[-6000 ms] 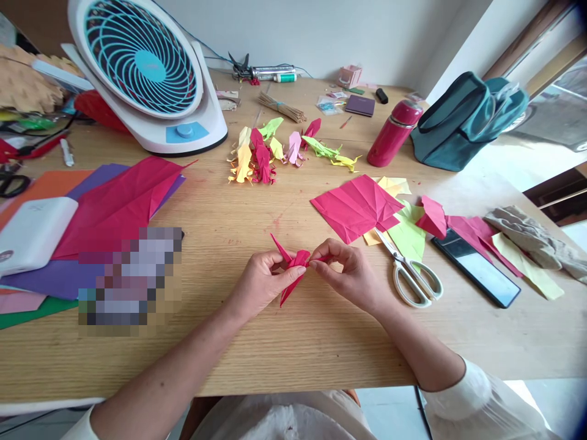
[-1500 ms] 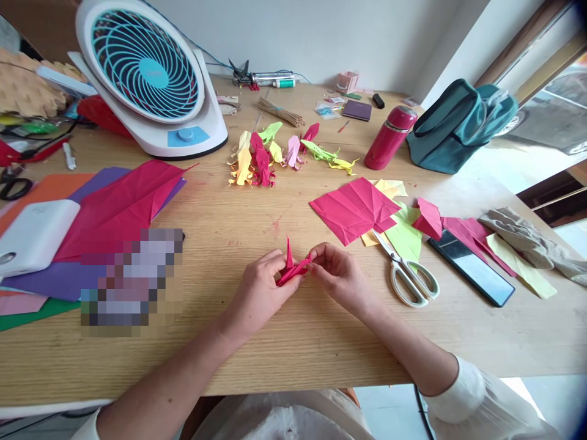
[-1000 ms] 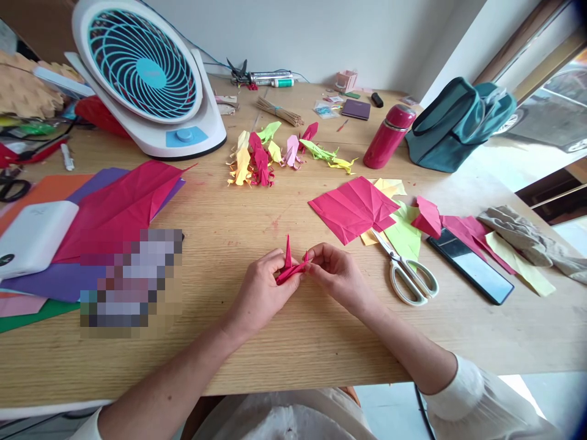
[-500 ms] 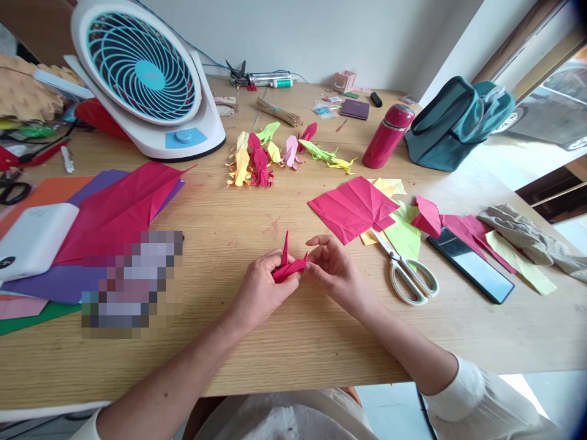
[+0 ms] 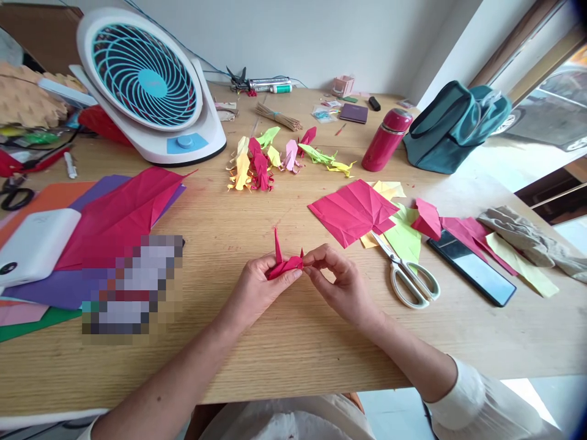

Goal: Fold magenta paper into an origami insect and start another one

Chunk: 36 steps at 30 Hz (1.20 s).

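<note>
Between thumb and fingers, my left hand (image 5: 254, 290) grips a small folded red origami figure (image 5: 285, 267) above the table. One thin point of it sticks straight up on the left, and a shorter one rises on the right. My right hand (image 5: 337, 278) pinches the figure's right end with thumb and forefinger; the exact contact is partly hidden. Beyond the hands stands a group of finished origami figures (image 5: 260, 168) in red, yellow, green and pink. A creased red paper sheet (image 5: 351, 211) lies to the right, with white-handled scissors (image 5: 409, 278) in front of it.
On the left are a fan (image 5: 151, 82), stacked coloured paper (image 5: 123, 211), a white power bank (image 5: 41, 244) and a blurred-out item (image 5: 137, 287). A red flask (image 5: 387, 139), a teal bag (image 5: 452, 128), a phone (image 5: 472, 266) and a crumpled cloth (image 5: 527, 235) stand or lie at right.
My left hand has shifted slightly left with the red figure. The right hand's forefinger has come down, and its fingertips now close on the figure's right end.
</note>
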{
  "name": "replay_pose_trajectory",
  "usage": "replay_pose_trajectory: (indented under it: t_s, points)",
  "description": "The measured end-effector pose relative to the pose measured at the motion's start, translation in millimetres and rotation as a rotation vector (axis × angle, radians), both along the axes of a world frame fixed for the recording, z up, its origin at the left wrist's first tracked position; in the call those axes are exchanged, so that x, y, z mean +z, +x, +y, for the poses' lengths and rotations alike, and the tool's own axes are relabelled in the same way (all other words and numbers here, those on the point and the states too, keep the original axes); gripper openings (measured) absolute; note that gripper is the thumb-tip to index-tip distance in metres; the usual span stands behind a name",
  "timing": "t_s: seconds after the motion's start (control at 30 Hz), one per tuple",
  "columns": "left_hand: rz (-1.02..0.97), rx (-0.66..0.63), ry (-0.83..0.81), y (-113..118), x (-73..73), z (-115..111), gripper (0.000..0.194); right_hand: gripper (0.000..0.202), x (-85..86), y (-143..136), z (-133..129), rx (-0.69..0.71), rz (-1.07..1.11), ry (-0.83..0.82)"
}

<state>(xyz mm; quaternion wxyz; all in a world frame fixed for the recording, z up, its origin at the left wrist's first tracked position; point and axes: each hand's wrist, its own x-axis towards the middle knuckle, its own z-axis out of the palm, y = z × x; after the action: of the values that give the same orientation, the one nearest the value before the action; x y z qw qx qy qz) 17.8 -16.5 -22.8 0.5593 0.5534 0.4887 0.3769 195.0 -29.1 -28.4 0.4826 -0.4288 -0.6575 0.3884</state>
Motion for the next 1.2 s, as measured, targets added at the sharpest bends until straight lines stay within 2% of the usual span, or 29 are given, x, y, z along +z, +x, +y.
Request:
replay_pose_trajectory:
  t_s: [0.3,0.47,0.67,0.93,1.2]
  points:
    - [0.004,0.025,-0.018,0.1,-3.3,-0.5,0.021,0.02,6.1,1.4,-1.7,0.007,-0.178,0.258]
    - [-0.024,-0.048,-0.018,-0.1,0.6,-2.6,0.02,0.029,5.7,5.7,-0.1,0.012,-0.263,0.368]
    - [-0.069,-0.096,-0.021,-0.2,4.4,-1.9,0.019,0.025,6.3,16.2,4.4,0.006,-0.414,0.491]
    - [-0.033,-0.088,0.024,-0.2,7.0,-1.3,0.017,0.02,7.4,15.8,5.1,-0.015,-0.412,0.491]
    - [0.026,-0.09,0.09,0.5,7.6,-1.3,0.017,0.013,16.2,10.5,1.8,-0.025,-0.35,0.369]
